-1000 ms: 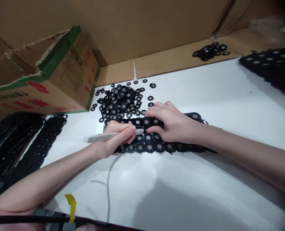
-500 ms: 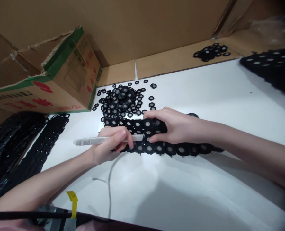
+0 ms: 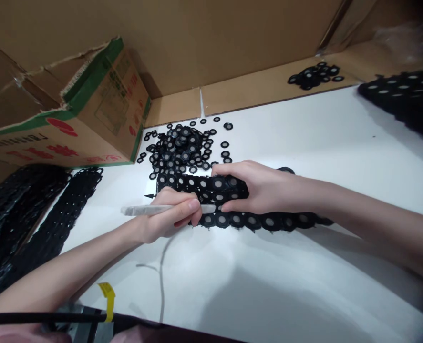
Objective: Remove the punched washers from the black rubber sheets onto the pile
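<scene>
A black strip [image 3: 252,221] set with rows of pale-centred discs lies on the white table. My left hand [image 3: 173,214] is closed around a whitish pen-like stick [image 3: 147,209]; its right end touches or hovers just over the strip, I cannot tell which. My right hand [image 3: 257,186] grips the strip between thumb and fingers, folding or bunching part of it near the stick's end. Just beyond the hands lies a heap of small black rings with pale centres [image 3: 179,147], with several loose ones around it.
At the left stands an open cardboard box [image 3: 104,109], with black perforated strips [image 3: 71,205] below it. A smaller pile of discs [image 3: 313,75] rests on the cardboard ledge. A dotted black sheet [image 3: 404,95] lies far right. A black cable with a yellow tag [image 3: 107,295] crosses the near edge.
My left hand has shifted a little to the right with the stick, whose end now sits closer to my right thumb. My right hand keeps its hold on the strip.
</scene>
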The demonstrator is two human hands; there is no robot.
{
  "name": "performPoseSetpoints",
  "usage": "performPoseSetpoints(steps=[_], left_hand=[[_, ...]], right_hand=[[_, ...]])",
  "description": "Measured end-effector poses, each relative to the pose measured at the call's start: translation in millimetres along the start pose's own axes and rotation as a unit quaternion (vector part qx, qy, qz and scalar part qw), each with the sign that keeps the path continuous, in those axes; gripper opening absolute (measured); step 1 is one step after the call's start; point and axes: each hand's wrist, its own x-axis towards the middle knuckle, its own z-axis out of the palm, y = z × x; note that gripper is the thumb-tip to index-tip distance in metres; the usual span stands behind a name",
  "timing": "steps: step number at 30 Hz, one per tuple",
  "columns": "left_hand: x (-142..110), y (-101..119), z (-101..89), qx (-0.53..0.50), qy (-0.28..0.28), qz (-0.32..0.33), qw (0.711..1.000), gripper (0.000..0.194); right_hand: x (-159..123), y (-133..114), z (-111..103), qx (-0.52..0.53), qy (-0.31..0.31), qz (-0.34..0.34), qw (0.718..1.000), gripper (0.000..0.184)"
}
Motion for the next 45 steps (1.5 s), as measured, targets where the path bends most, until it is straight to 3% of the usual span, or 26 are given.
performPoseSetpoints(steps=[4,8,13,25,32,35,40,45], left_hand=[[-1.2,0.0,1.9,0.03,0.014,0.013,0.999,0.045],[-6.1,0.1,5.6,0.033,0.058,0.043,0.997,0.044],[-16.3,1.9,9.2,-0.026,0.078,0.054,0.995,0.044],[-18.0,3.7,10.3,0.026,0.028,0.017,0.999,0.048],[-14.6,4.0,8.4,-0.003,-0.046,0.003,0.999,0.047],[-14.0,4.9,7.3,-0.058,-0.009,-0.022,0.998,0.048],[-6.4,1.6,-6.0,-0.122,0.062,-0.033,0.99,0.048],[7.1,-10.6,-15.9,-0.049,0.147,-0.011,0.988,0.044]], right_hand=[[-0.8,-5.0,-0.3,-0.034,-0.011,-0.033,0.999,0.038],[-3.0,-12.9,0.7,-0.038,-0.039,-0.008,0.998,0.045],[-5.8,-16.0,2.2,-0.003,-0.048,-0.022,0.999,0.038],[-5.4,-16.6,0.4,0.021,-0.058,-0.033,0.998,0.038],[-5.2,-16.4,-1.6,0.021,-0.063,-0.037,0.997,0.038],[-4.2,-14.5,-3.2,0.0,-0.064,-0.033,0.997,0.041],[3.2,-5.6,-6.5,-0.032,-0.02,-0.001,0.999,0.065],[14.5,1.3,2.4,-0.026,0.075,0.011,0.997,0.021]])
